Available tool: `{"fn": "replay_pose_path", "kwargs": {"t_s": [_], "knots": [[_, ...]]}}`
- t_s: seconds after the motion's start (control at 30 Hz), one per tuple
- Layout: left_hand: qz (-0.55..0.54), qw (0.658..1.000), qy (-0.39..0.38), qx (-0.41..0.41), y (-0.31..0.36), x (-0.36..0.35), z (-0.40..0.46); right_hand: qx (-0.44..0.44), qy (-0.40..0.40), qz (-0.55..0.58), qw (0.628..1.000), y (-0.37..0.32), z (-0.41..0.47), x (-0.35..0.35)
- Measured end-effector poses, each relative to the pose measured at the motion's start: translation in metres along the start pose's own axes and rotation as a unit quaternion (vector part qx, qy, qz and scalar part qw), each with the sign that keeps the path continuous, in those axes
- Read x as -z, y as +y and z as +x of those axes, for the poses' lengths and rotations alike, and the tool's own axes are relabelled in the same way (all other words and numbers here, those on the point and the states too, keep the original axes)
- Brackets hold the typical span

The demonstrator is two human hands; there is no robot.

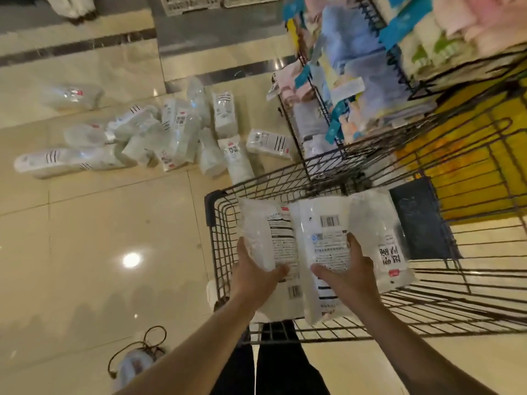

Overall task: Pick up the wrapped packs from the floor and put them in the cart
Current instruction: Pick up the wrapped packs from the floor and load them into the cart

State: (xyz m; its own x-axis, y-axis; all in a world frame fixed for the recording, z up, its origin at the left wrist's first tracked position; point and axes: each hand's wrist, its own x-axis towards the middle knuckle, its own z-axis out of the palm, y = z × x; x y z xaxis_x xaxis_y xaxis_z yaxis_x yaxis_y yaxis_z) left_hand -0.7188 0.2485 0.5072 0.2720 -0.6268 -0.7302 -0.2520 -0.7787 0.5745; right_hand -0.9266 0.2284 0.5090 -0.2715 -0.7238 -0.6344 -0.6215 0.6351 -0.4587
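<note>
- A person's left hand (258,276) and right hand (349,273) each hold a wrapped pack over the wire cart (216,223); the left pack (273,246) and the right pack (325,252) sit side by side, touching, above the basket.
- The fingers (278,270) of each hand are curled around a pack's lower half, thumbs on the printed face, clamping slick film.
- A third pack (382,238) already rests in the basket, just beside the right hand.
- Risk: glossy wrap may slide from a one-handed hold and fall outside the near rim, which lies under the packs' lower ends.
- Risk: released together, the two could knock each other off line.
- Many more packs (176,132) lie heaped on the tiled floor (99,238) ahead; a forward step could crush one.
- A corded item (137,357) by the feet may snag a foot.
</note>
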Motion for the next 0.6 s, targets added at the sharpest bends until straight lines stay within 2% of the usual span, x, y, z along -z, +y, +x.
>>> {"fn": "replay_pose_path", "kwargs": {"t_s": [0.17,0.23,0.27,0.33,0.43,0.6], "knots": [[0.053,0.997,0.039,0.029,-0.025,-0.034,0.036,-0.022,-0.014,-0.021,0.999,0.02,0.03,-0.035],[0.121,0.991,0.05,0.038,-0.035,-0.036,0.05,-0.008,-0.02,-0.028,0.999,0.022,0.037,-0.045],[0.156,0.985,0.05,0.051,-0.039,-0.034,0.055,-0.004,-0.025,-0.054,0.998,0.022,0.038,-0.049],[0.151,0.986,0.026,0.065,-0.041,-0.027,0.057,0.001,-0.047,-0.087,0.995,0.017,0.035,-0.051],[0.146,0.988,-0.012,0.042,-0.039,-0.007,0.046,0.019,-0.079,-0.047,0.996,0.009,0.017,-0.041],[0.246,0.967,-0.009,-0.059,-0.012,0.056,-0.004,0.067,-0.085,-0.025,0.994,-0.003,-0.024,-0.014]]}}
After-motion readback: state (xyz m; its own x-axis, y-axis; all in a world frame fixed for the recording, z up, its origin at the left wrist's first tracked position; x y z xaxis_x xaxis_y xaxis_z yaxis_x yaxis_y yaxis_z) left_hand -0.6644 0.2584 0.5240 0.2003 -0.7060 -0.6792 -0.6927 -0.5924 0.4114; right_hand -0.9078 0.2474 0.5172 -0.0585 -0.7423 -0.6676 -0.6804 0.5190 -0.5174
